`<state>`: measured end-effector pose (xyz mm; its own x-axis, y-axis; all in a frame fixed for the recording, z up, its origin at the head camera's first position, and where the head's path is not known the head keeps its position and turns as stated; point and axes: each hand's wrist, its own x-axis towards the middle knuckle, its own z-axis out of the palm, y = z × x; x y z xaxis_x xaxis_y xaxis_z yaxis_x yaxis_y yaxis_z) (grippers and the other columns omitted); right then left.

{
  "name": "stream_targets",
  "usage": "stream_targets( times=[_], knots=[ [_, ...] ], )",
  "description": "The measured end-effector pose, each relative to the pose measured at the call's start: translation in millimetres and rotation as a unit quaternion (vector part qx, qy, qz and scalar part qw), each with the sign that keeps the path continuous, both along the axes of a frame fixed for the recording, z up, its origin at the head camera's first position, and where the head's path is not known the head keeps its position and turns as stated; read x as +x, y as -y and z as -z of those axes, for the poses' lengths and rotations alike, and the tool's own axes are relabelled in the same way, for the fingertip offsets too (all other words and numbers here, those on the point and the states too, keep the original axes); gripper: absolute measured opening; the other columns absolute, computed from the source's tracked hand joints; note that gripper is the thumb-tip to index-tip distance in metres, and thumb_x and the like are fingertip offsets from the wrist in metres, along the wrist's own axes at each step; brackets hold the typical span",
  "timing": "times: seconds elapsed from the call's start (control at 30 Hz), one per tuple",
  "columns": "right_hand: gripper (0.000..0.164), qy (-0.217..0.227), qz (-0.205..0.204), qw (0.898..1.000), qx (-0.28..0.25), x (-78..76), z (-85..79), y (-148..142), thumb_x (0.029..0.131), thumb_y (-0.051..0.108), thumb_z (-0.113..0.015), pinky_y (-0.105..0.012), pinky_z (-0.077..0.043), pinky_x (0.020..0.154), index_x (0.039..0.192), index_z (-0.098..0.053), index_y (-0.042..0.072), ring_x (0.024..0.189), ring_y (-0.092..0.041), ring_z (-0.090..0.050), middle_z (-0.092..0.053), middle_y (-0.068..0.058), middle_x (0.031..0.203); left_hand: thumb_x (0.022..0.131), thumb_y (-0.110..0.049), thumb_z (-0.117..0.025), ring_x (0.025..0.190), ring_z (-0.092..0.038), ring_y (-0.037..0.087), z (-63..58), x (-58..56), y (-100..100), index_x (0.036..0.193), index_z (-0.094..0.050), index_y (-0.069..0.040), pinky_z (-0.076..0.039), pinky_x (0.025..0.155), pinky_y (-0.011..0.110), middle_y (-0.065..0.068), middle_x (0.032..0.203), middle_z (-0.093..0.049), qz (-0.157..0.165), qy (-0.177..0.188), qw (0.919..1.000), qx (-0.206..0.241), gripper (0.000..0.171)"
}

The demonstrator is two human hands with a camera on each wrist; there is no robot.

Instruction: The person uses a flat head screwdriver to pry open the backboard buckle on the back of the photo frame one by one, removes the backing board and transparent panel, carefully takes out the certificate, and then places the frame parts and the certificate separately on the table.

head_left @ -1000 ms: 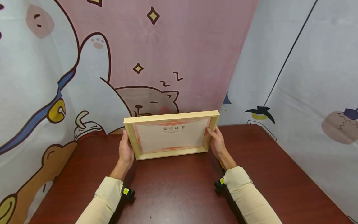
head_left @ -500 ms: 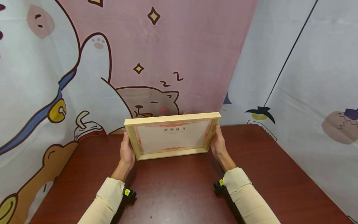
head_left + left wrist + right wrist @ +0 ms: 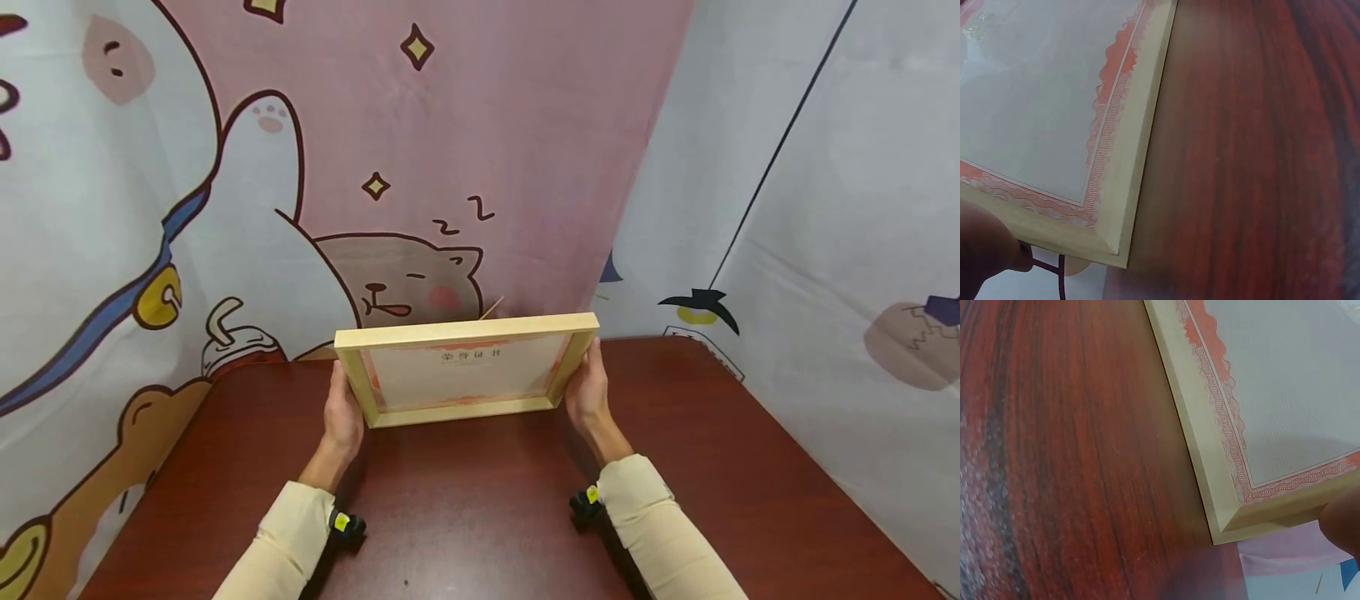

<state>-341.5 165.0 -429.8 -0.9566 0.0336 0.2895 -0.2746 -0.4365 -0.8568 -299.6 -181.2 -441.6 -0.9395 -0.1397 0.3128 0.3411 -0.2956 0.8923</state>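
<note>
A pale wooden picture frame (image 3: 467,331) is held up, tilted, over the table in the head view. Inside it lies a white certificate (image 3: 465,385) with a red-orange patterned border and dark characters near its top edge. My left hand (image 3: 343,414) grips the left side of the frame, and my right hand (image 3: 588,390) grips the right side. The left wrist view has a thumb (image 3: 985,247) against the frame's side rail; in the right wrist view another thumb (image 3: 1342,520) presses the opposite rail. Most fingers are hidden by the frame or the palms.
A reddish-brown wooden table (image 3: 465,500) spreads under the frame and forearms. Behind it hangs a cloth (image 3: 525,167) printed with cartoon animals, reaching down to the table's back edge. A thin pale stick-like thing (image 3: 492,307) shows above the frame's top rail.
The frame's top rail has sunk lower in view while the bottom rail stays nearly level, so its tilt has changed. My right thumb has left the front of the certificate for the side.
</note>
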Motion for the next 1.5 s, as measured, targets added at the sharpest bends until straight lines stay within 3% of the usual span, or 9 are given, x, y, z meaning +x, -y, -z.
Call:
stream_targets(
  times=[0.23, 0.43, 0.6, 0.7, 0.83, 0.97, 1.1, 1.3, 1.5],
  knots=[
    [0.053, -0.037, 0.004, 0.999, 0.005, 10.9, -6.7, 0, 0.101, 0.059, -0.018, -0.034, -0.040, 0.079, 0.120, -0.052, 0.023, 0.079, -0.018, -0.049, -0.051, -0.001, 0.085, 0.103, -0.054, -0.020, 0.116, -0.040, 0.012, -14.1, 7.4, 0, 0.140, -0.040, -0.017, -0.027, 0.100, 0.026, -0.004, 0.118, -0.046, 0.004, -0.015, 0.9998, 0.012, 0.056],
    [0.050, -0.089, 0.015, 0.996, 0.018, 18.9, -32.8, 2, 0.102, 0.056, -0.024, -0.038, -0.041, 0.079, 0.107, -0.056, 0.018, 0.076, -0.022, -0.053, -0.054, -0.006, 0.079, 0.103, -0.052, -0.023, 0.110, -0.047, 0.013, -38.2, 11.9, 0, 0.122, -0.055, -0.019, -0.032, 0.096, 0.027, -0.005, 0.116, -0.056, 0.011, -0.078, 0.9968, 0.013, 0.049],
    [0.044, -0.088, 0.040, 0.995, 0.041, 27.2, -50.7, 7, 0.101, 0.056, -0.033, -0.037, -0.037, 0.083, 0.093, -0.056, 0.019, 0.077, -0.022, -0.051, -0.053, -0.005, 0.075, 0.104, -0.051, -0.021, 0.110, -0.055, 0.016, -52.3, 16.3, 1, 0.132, -0.056, -0.003, -0.039, 0.094, 0.029, 0.000, 0.126, -0.063, 0.034, -0.125, 0.9915, -0.006, 0.065],
    [0.036, -0.084, 0.061, 0.994, 0.046, 31.4, -54.0, 9, 0.102, 0.047, -0.038, -0.033, -0.035, 0.086, 0.090, -0.058, 0.019, 0.085, -0.015, -0.050, -0.054, 0.001, 0.080, 0.105, -0.049, -0.024, 0.109, -0.057, 0.019, -58.5, 20.2, 2, 0.135, -0.051, 0.004, -0.042, 0.091, 0.029, 0.007, 0.127, -0.063, 0.027, -0.147, 0.9883, -0.031, 0.067],
    [0.030, -0.091, 0.082, 0.992, 0.041, 33.3, -52.4, 10, 0.103, 0.034, -0.041, -0.031, -0.039, 0.077, 0.086, -0.059, 0.018, 0.079, -0.015, -0.051, -0.054, 0.001, 0.079, 0.105, -0.042, -0.032, 0.105, -0.059, 0.019, -62.3, 24.5, 1, 0.133, -0.053, 0.006, -0.044, 0.086, 0.028, 0.018, 0.127, -0.062, -0.004, -0.154, 0.9859, -0.065, 0.059],
    [0.029, -0.107, 0.083, 0.990, 0.037, 33.8, -51.4, 10, 0.102, 0.029, -0.041, -0.032, -0.042, 0.069, 0.088, -0.063, 0.016, 0.071, -0.017, -0.053, -0.058, -0.002, 0.076, 0.105, -0.034, -0.034, 0.106, -0.059, 0.020, -63.2, 26.9, 0, 0.132, -0.054, 0.006, -0.045, 0.086, 0.029, 0.025, 0.127, -0.059, -0.019, -0.149, 0.9855, -0.079, 0.052],
    [0.033, -0.131, 0.084, 0.987, 0.048, 34.8, -52.6, 9, 0.101, 0.028, -0.039, -0.034, -0.045, 0.071, 0.098, -0.067, 0.011, 0.076, -0.019, -0.057, -0.068, -0.002, 0.092, 0.104, -0.031, -0.034, 0.105, -0.058, 0.021, -63.3, 27.2, -2, 0.131, -0.054, 0.006, -0.044, 0.085, 0.030, 0.023, 0.127, -0.059, -0.026, -0.148, 0.9855, -0.080, 0.050],
    [0.045, -0.156, 0.073, 0.984, 0.056, 34.4, -53.6, 10, 0.100, 0.024, -0.034, -0.033, -0.045, 0.079, 0.115, -0.054, -0.013, 0.094, -0.023, -0.060, -0.067, -0.015, 0.112, 0.104, -0.028, -0.031, 0.103, -0.056, 0.019, -61.4, 28.3, -3, 0.134, -0.052, 0.004, -0.046, 0.081, 0.028, 0.020, 0.130, -0.057, -0.029, -0.151, 0.9845, -0.083, 0.049],
    [0.047, -0.167, 0.065, 0.982, 0.053, 35.0, -51.6, 11, 0.097, 0.016, -0.028, -0.032, -0.041, 0.095, 0.127, -0.050, -0.013, 0.115, -0.029, -0.054, -0.058, -0.023, 0.128, 0.102, -0.022, -0.028, 0.116, -0.049, 0.020, -57.8, 30.1, -4, 0.141, -0.048, -0.003, -0.040, 0.092, 0.025, 0.021, 0.136, -0.051, -0.038, -0.155, 0.9837, -0.084, 0.048]
  ],
)
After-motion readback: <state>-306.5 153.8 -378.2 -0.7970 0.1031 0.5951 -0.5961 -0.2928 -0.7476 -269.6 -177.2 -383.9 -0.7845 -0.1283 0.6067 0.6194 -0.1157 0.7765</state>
